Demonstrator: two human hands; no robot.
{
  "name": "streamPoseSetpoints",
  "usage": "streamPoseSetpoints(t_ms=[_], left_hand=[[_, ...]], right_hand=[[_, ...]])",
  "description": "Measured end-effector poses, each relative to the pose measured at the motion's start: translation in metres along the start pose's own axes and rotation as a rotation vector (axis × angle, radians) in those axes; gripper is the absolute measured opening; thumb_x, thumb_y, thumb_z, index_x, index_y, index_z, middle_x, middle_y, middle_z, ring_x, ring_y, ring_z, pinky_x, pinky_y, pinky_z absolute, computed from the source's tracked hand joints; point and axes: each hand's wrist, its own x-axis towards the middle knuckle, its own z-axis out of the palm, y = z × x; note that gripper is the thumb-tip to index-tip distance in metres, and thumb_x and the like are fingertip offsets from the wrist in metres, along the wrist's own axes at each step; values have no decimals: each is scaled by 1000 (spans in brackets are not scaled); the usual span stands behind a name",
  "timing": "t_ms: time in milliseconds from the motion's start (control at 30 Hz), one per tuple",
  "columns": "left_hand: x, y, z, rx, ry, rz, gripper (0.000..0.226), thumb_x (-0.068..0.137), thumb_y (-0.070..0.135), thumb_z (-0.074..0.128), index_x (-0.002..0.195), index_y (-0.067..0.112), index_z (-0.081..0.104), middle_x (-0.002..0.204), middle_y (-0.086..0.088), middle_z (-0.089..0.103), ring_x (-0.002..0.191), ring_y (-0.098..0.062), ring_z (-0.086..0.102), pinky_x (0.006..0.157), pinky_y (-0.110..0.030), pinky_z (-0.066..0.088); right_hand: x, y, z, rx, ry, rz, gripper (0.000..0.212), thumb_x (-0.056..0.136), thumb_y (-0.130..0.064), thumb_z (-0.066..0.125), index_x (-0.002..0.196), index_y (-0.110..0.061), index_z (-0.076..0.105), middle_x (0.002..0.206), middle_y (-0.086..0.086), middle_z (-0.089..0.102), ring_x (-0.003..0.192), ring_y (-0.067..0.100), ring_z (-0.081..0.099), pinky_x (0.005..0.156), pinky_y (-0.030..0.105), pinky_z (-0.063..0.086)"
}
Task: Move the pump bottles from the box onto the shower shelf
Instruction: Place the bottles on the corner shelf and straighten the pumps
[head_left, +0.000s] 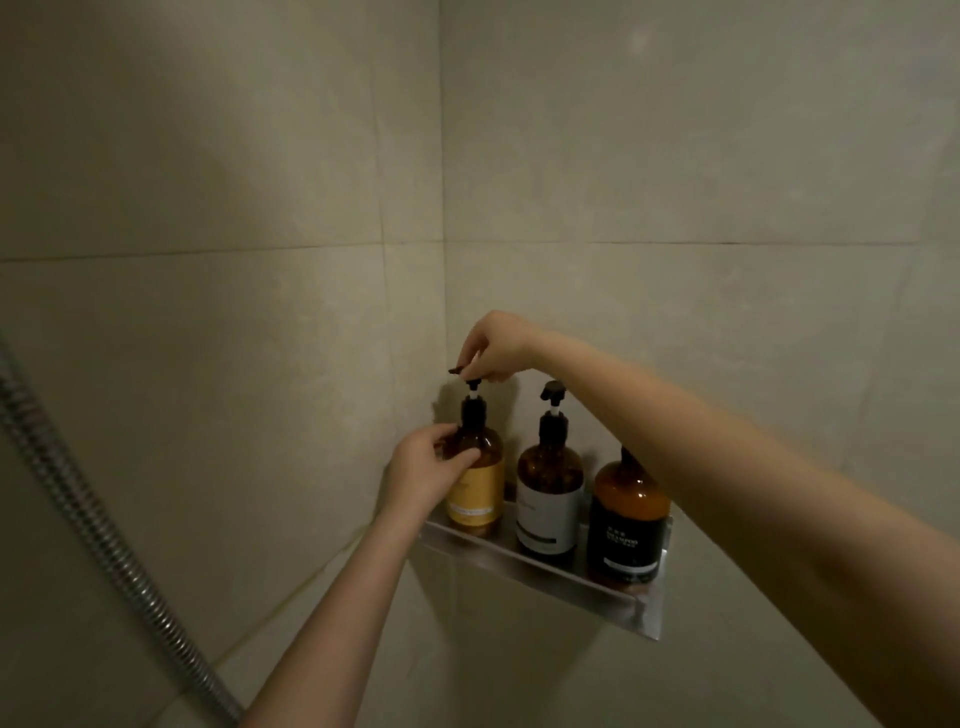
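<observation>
The yellow-label bottle stood on the shower shelf. The left hand wrapped its fingers round the neck. The right hand pinched the pump top. It looked smooth, slippery and rather heavy; the body gave the best hold.

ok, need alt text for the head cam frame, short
Two bare hands work on the yellow-labelled pump bottle at the left end of a metal shower shelf: the left hand grips its shoulder, the right hand pinches its pump head. A white-labelled bottle and a black-labelled bottle stand beside it in a tiled corner.
</observation>
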Motion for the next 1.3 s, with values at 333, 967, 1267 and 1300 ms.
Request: streamPoseSetpoints(t_ms=[333,967,1267,1300], left_hand=[[4,-1,-2,9,-38,8,57,71,27,77,124,12,60,119,-7,67,96,-10,60,86,-24,47],[0,1,-3,-83,-64,-12,57,74,20,76,127,9,57,125,-8,63,105,-11,58,86,-21,44],[3,0,-7,-120,-105,-29,57,74,15,76,126,7,57,124,-10,63,108,-16,60,91,-26,46],[3,0,-7,-127,-106,-26,56,74,14,76,126,6,57,125,-11,63,109,-18,60,92,-26,46]], right_hand=[[-5,9,-2,170,-47,-13,24,88,-33,60,104,-15,66,99,2,66,78,15,66,59,22,53],[-10,12,4,394,-5,204,30,78,-29,74,98,-9,65,78,5,66,71,18,67,71,30,59],[-44,1,-24,145,234,105,43,86,-43,60,112,-9,60,85,5,67,74,16,65,64,25,55],[-57,1,-31,232,311,83,42,87,-42,58,113,-9,61,85,5,67,75,16,65,66,25,55]])
